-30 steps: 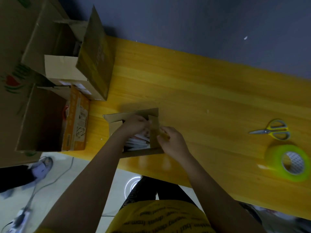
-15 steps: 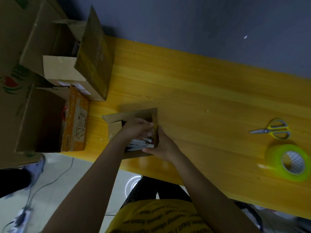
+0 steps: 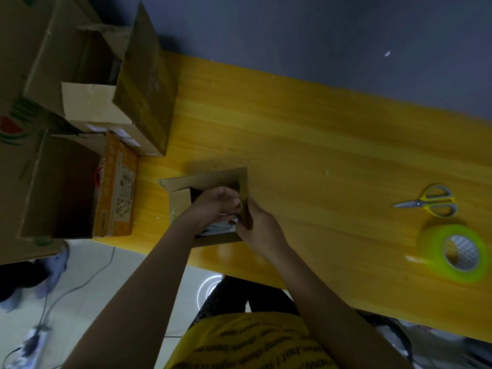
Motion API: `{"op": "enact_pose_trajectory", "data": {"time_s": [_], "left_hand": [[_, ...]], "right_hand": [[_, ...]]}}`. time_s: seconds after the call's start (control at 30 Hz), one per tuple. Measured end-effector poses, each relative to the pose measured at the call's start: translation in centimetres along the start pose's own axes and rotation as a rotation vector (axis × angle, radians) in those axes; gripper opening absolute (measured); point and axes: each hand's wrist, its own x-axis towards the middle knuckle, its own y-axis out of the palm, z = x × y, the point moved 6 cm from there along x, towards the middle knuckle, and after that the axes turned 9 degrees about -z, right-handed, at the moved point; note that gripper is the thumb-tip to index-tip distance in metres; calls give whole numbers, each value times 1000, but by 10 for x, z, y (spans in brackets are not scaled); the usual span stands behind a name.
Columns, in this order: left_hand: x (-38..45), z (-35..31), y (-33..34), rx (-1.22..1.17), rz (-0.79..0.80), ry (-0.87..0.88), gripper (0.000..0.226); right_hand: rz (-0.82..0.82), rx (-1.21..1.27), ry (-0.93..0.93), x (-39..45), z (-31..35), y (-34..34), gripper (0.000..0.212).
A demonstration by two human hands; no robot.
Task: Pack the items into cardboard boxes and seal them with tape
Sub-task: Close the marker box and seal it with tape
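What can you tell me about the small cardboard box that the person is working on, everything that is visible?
The small cardboard box looks like plain brown corrugated card. It sits near the front edge of the yellow wooden table, top open, flaps raised. White items lie inside, partly hidden. The left hand reaches into it; the right hand grips its right flap. No tape shows across the open top.

Small open cardboard box (image 3: 205, 179) near table edge – flaps up, white items (image 3: 222, 227) inside, green-yellow tape roll (image 3: 452, 253) well right
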Motion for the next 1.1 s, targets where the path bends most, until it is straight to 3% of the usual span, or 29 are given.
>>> {"op": "enact_pose_trajectory", "data": {"time_s": [0.3, 0.43, 0.57, 0.7, 1.1], "left_hand": [[1, -4, 10, 97, 23, 57, 9], [1, 3, 11, -8, -20, -15, 28], [3, 3, 11, -26, -50, 10, 30], [3, 5, 16, -58, -28, 38, 17], [8, 7, 17, 68, -79, 29, 21]], "right_hand": [[31, 94, 30, 0, -1, -3, 60], [28, 94, 16, -1, 0, -3, 51], [-4, 116, 86, -3, -4, -3, 64], [-38, 114, 115, -4, -10, -1, 34], [2, 177, 126, -8, -10, -4, 20]]}}
